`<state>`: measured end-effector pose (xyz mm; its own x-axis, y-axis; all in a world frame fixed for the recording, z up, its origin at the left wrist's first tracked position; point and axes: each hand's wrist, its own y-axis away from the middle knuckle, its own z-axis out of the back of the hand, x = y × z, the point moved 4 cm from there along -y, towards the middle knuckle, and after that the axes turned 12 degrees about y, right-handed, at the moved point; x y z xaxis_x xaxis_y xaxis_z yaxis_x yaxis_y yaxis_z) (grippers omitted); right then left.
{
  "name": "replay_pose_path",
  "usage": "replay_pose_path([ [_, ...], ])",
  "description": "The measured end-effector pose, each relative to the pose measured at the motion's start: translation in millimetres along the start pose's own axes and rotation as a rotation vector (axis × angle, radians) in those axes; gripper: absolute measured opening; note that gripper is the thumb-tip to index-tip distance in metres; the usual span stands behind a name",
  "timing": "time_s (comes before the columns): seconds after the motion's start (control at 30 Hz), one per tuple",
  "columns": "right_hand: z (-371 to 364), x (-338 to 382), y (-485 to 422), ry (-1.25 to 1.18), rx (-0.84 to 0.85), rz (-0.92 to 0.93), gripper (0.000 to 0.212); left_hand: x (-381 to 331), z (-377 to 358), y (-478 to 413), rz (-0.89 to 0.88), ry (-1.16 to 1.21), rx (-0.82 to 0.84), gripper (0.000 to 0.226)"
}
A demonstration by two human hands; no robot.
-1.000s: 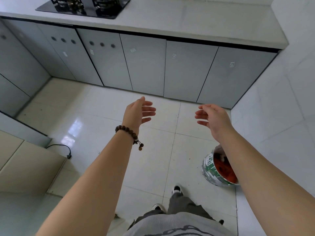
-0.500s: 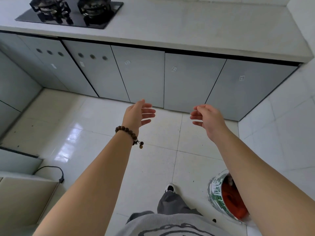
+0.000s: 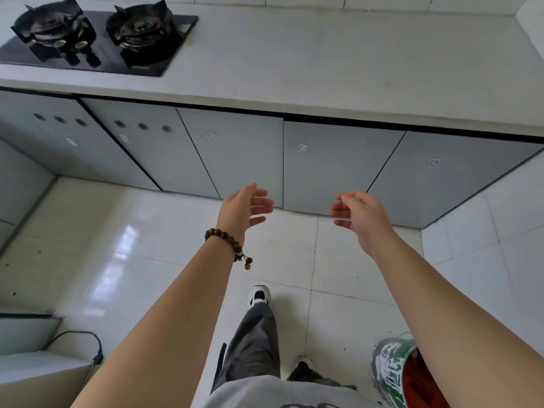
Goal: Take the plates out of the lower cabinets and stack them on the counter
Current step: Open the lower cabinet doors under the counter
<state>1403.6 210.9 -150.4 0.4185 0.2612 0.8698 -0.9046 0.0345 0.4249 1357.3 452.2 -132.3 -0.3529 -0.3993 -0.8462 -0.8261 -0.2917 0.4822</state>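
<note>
Below the white counter [image 3: 323, 66] I see the lower cabinets [image 3: 244, 154], every door shut, so I cannot see any plates; they are not on the counter either. I hold both arms stretched forward over the floor [image 3: 88, 245], short of the doors and touching nothing. My left hand [image 3: 245, 209] is open and empty, palm turned inward, fingers spread loosely. My right hand [image 3: 357, 214] is also empty, fingers half curled, palm facing the left one, with a gap between them. A bead bracelet [image 3: 228, 241] sits on my left wrist. I count five cabinet doors along the front; the two on the left each have three round holes. Two burners sit on the black stove [image 3: 97, 39] at the counter's left end. A green and white bucket [image 3: 388, 369] at lower right is partly hidden by my right forearm.
</note>
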Motion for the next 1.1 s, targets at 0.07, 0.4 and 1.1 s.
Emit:
replay_pose_path([
  [0.07, -5.6, 8.8, -24.8, -0.01, -0.029, -0.011, 0.02, -6.9, -4.9, -29.9, 0.018, -0.012, 0.022, 0.031],
  [0.4, -43.6, 68.8, -128.1, -0.048, -0.122, -0.046, 0.02, -60.6, -33.4, -167.6, 0.074, -0.061, 0.129, 0.031],
  [1.1, -79.2, 63.3, -297.8, -0.666, 0.015, -0.414, 0.016, -21.9, -126.7, -324.5, 0.381, 0.492, -0.065, 0.026],
])
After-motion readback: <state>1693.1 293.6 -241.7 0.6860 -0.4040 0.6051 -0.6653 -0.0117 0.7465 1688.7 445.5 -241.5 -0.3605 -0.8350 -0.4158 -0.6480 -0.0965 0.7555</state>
